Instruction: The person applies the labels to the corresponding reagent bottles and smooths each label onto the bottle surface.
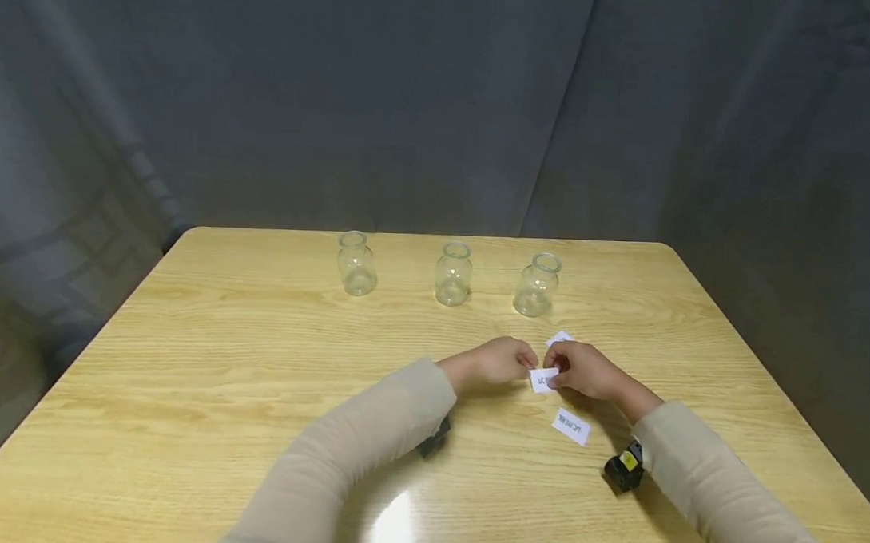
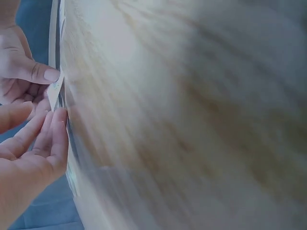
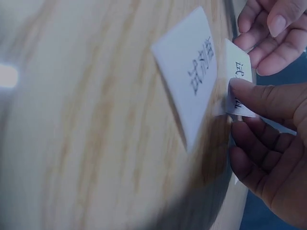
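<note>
Head view: the right hand (image 1: 586, 371) pinches a small white rectangular paper card (image 1: 540, 380) with dark writing. The left hand (image 1: 500, 360), fingers loosely bent, thumb apart, is at the card's edge. Another white paper card (image 1: 571, 426) lies nearer on the yellowish wood-grain table (image 1: 223, 360); three clear glass jars (image 1: 453, 277) stand beyond.

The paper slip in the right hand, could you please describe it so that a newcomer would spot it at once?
In the head view, find the row of three glass jars on the wooden table, then look below the rightmost jar. There the right hand pinches a small white paper slip with dark writing. Unlike the two other slips, it is held in a hand.
</note>
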`<state>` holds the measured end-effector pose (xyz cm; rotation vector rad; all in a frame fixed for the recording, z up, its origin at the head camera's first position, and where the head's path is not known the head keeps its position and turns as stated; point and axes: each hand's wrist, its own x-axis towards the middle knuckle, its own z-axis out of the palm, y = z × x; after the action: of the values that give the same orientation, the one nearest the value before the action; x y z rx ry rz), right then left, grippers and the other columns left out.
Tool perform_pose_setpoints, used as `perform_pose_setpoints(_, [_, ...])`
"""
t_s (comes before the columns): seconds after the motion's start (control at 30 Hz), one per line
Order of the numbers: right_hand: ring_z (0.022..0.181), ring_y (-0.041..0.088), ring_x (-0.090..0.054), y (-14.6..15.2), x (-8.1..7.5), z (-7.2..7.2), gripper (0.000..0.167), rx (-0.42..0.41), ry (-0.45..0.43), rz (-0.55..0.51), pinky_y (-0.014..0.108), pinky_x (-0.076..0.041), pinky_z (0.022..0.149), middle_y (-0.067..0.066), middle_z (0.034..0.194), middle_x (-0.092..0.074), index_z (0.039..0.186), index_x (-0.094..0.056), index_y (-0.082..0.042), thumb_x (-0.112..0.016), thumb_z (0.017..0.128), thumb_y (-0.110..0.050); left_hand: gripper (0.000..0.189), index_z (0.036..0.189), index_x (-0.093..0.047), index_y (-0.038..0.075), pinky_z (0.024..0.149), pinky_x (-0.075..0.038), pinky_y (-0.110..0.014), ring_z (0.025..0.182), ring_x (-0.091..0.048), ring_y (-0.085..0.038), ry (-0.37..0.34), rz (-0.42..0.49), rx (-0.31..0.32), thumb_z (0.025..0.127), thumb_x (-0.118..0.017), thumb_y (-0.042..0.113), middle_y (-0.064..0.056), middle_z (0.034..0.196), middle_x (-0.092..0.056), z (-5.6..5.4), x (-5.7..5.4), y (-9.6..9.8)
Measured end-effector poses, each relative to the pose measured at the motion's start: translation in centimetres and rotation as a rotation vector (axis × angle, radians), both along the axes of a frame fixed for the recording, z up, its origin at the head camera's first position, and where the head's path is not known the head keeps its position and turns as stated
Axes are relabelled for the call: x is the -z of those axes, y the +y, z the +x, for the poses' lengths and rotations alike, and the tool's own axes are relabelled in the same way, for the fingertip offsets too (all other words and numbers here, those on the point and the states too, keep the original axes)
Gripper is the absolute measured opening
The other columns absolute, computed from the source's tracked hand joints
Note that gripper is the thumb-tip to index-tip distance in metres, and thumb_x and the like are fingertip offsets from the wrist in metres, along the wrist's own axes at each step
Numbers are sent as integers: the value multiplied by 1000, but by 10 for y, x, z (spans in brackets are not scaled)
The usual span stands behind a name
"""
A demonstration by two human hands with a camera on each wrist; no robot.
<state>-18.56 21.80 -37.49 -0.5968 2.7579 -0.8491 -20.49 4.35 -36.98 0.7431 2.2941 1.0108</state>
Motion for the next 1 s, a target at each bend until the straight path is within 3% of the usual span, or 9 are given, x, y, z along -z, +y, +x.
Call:
perform_pose_setpoints(0.2, [59, 15, -42, -1, -3, 2, 13, 22, -44, -68, 22, -36, 49, 1, 64, -47, 73, -49, -4, -61, 75, 1, 19, 100, -58, 3, 62, -43, -18, 73, -52, -10, -75, 125, -117, 81, -56, 4, 0, 82, -57, -1, 4, -1])
perform_pose_setpoints(0.4, [60, 16, -44, -1, -7, 0, 11, 52, -64, -147, 22, -38, 49, 3, 67, -49, 76, -47, -3, -57, 80, -2, 16, 95, -59, 6, 61, -42, -18, 71, -50, -10, -70, 192, -196, 80, -57, 3, 0, 78, -55, -1, 4, -3])
perform_pose_setpoints(0.6, [60, 17, -45, -6, -12, 0, 9, 69, -33, -240, 22, -38, 48, 5, 68, -48, 80, -47, -1, -56, 82, -1, 11, 91, -59, 4, 58, -43, -18, 69, -50, -10, -51, 292, -245, 81, -55, 2, -1, 75, -53, -2, 4, -6])
perform_pose_setpoints(0.77, [64, 21, -55, -12, -18, 0, 7, 95, -57, -360, 30, -47, 54, 9, 72, -49, 84, -47, 3, -53, 83, 1, 11, 92, -59, 3, 58, -44, -19, 68, -51, -11, -31, 358, -287, 82, -54, 4, -2, 76, -53, -1, 1, -11])
perform_pose_setpoints(0.87, [67, 23, -57, -16, -22, 1, 8, 111, -79, -429, 36, -50, 59, 12, 76, -49, 88, -47, 5, -52, 83, 2, 11, 92, -58, 3, 61, -45, -22, 69, -52, -11, -23, 377, -305, 83, -53, 4, -2, 77, -54, 0, -4, -16])
perform_pose_setpoints(1.0, [69, 20, -55, -22, -26, 4, 12, 129, -38, -451, 37, -50, 62, 13, 78, -52, 92, -48, 6, -53, 82, 3, 11, 93, -58, 3, 67, -47, -28, 71, -53, -12, -29, 410, -307, 83, -52, 5, -2, 79, -55, 1, -8, -21])
